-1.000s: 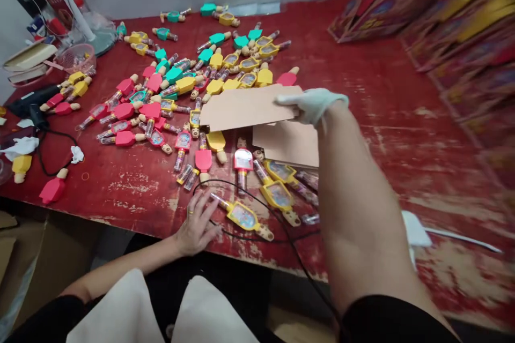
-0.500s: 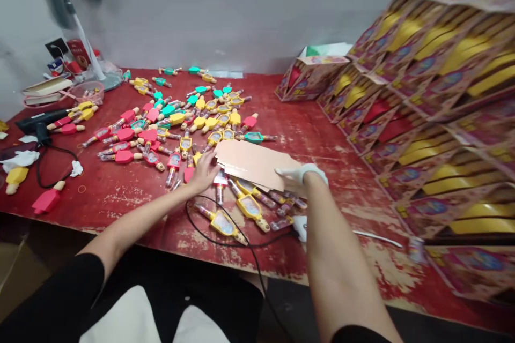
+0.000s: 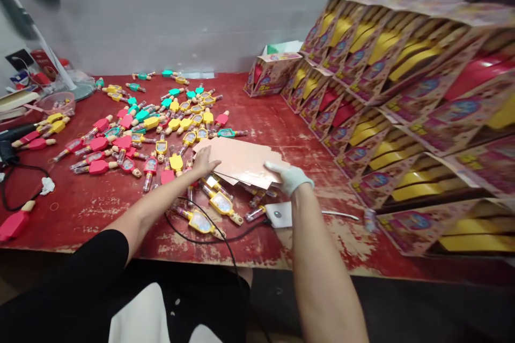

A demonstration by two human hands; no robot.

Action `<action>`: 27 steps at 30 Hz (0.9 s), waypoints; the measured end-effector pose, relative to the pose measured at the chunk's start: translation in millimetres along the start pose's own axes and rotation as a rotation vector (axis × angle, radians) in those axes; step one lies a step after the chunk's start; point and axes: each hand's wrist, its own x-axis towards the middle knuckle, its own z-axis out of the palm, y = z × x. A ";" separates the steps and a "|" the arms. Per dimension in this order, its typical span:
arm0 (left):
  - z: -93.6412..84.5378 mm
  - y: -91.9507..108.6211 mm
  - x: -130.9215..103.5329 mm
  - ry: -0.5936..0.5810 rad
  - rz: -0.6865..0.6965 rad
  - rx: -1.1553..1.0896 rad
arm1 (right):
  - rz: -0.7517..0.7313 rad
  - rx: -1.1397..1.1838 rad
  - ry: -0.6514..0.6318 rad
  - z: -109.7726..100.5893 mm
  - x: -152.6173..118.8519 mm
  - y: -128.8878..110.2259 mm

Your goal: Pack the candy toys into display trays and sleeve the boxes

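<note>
Sheets of pale, straight-edged card [image 3: 241, 158], unevenly fanned, are above glossy plastic toys [image 3: 221, 203] on the worn red worktop [image 3: 277, 123]. The bare left hand [image 3: 204, 162] grips their left edge, thumb on top; the gloved right hand [image 3: 293, 178] pinches the right side, its fingers hidden.

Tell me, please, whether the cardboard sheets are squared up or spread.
Spread unevenly: between the left hand and the gloved right hand, corners of the cardboard sheets stick out past one another.

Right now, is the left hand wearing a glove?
No, the left hand is bare at the cardboard sheets; only the right hand is gloved.
</note>
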 end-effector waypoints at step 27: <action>-215.7 -174.9 -406.5 0.774 -0.141 -0.332 | -0.157 -0.158 -0.681 241.9 -262.6 55.5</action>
